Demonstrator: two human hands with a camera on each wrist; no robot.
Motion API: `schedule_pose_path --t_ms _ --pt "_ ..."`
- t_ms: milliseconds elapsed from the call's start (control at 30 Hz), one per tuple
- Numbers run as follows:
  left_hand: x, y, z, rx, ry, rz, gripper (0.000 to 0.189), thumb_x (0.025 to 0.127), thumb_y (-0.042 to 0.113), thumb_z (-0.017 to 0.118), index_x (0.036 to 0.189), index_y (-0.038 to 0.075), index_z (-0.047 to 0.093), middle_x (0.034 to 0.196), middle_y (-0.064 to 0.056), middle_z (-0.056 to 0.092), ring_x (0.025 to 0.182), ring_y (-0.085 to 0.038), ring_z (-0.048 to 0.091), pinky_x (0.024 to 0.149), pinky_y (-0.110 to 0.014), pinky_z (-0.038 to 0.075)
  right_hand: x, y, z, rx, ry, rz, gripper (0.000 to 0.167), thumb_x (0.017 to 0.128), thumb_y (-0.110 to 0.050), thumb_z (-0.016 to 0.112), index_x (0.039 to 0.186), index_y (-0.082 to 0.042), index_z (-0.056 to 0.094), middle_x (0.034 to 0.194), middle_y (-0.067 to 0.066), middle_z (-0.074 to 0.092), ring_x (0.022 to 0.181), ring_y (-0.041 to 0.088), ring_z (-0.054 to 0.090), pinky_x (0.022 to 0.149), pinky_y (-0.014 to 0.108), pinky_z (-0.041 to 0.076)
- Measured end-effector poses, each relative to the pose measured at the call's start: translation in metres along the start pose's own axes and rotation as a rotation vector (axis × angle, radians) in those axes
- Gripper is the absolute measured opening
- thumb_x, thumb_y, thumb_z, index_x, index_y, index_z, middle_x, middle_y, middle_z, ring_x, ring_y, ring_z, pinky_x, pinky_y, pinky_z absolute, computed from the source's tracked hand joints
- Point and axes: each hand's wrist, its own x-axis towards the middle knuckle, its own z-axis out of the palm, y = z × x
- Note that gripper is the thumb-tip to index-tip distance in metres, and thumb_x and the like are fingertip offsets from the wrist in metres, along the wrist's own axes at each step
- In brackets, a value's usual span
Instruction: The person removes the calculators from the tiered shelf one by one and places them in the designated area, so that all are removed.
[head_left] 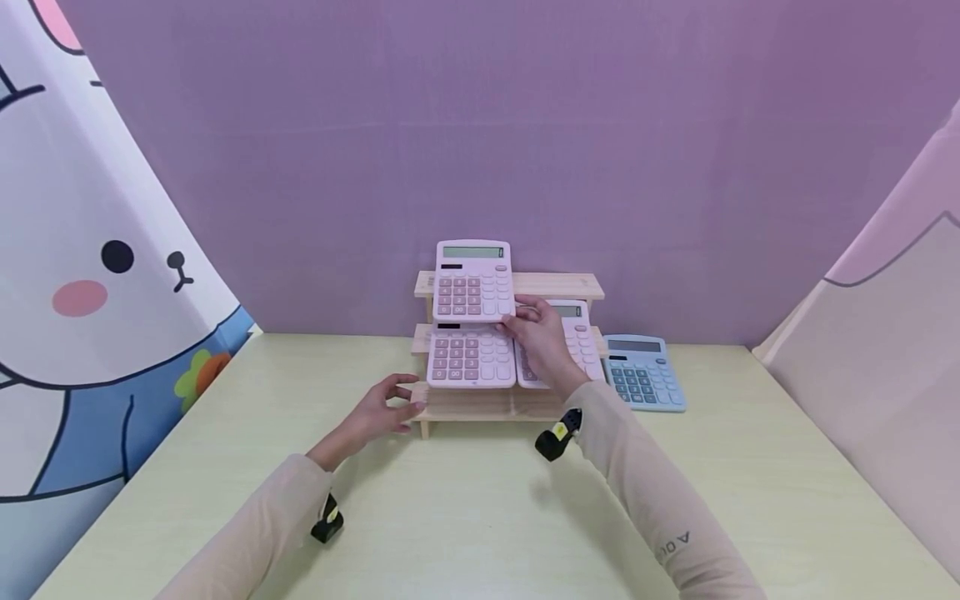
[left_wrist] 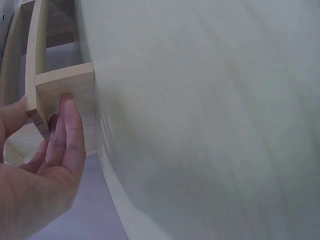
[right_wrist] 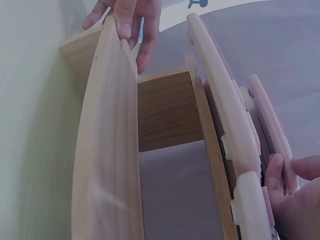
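A three-step wooden rack stands against the back wall. My left hand grips the left end of its lowest step, thumb above and fingers beneath, as the left wrist view shows at the wood's edge. With thumb and fingertips my right hand pinches the lower right corner of the upper pink calculator, which leans upright at the rack's top left. Below it, a second pink calculator leans on the rack. Beside that one is a third pink calculator, partly behind my right hand.
A blue calculator leans just right of the rack. Behind everything rises a purple wall, with a cartoon-printed panel at left and a pale one at right. The pale tabletop extends in front.
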Motion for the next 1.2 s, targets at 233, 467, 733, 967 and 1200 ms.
schedule_pose_path --t_ms 233,467,733,967,1200 --pt "0.003 -0.006 0.0 0.005 0.003 0.004 0.056 0.088 0.014 0.06 0.136 0.003 0.033 0.119 -0.024 0.043 0.083 -0.019 0.06 0.073 -0.038 0.059 -0.001 0.0 0.001 0.053 0.003 0.009 0.047 0.082 0.011 0.055 0.125 -0.007 0.046 0.102 0.007 0.051 0.087 0.016 0.059 0.086 0.026 0.054" --pt "0.002 -0.005 0.0 0.008 0.005 -0.001 0.055 0.088 0.015 0.061 0.135 0.004 0.035 0.118 -0.024 0.044 0.083 -0.019 0.06 0.072 -0.036 0.059 -0.004 -0.002 0.001 0.114 0.007 0.03 0.048 0.084 0.012 0.052 0.127 -0.007 0.045 0.105 0.008 0.052 0.09 0.017 0.058 0.089 0.027 0.053" --pt "0.002 -0.003 0.001 0.008 0.012 -0.019 0.055 0.087 0.014 0.061 0.136 0.006 0.036 0.118 -0.022 0.044 0.083 -0.02 0.06 0.073 -0.035 0.059 -0.008 -0.004 -0.001 0.133 0.004 0.033 0.046 0.084 0.012 0.052 0.126 -0.006 0.046 0.101 0.007 0.052 0.087 0.016 0.059 0.091 0.028 0.052" --pt "0.004 -0.005 0.001 0.019 0.02 -0.023 0.054 0.088 0.014 0.061 0.135 0.006 0.036 0.117 -0.021 0.044 0.083 -0.019 0.059 0.072 -0.035 0.059 -0.011 -0.005 -0.004 0.142 0.014 0.043 0.046 0.083 0.012 0.054 0.124 -0.009 0.048 0.103 0.008 0.053 0.089 0.017 0.06 0.09 0.027 0.052" --pt "0.002 -0.005 0.0 0.011 0.012 0.008 0.055 0.086 0.02 0.064 0.133 0.005 0.038 0.115 -0.022 0.044 0.084 -0.02 0.06 0.071 -0.033 0.059 -0.012 -0.007 -0.009 0.161 0.017 0.051 0.049 0.082 0.013 0.053 0.126 -0.009 0.048 0.101 0.007 0.053 0.084 0.016 0.06 0.089 0.026 0.053"
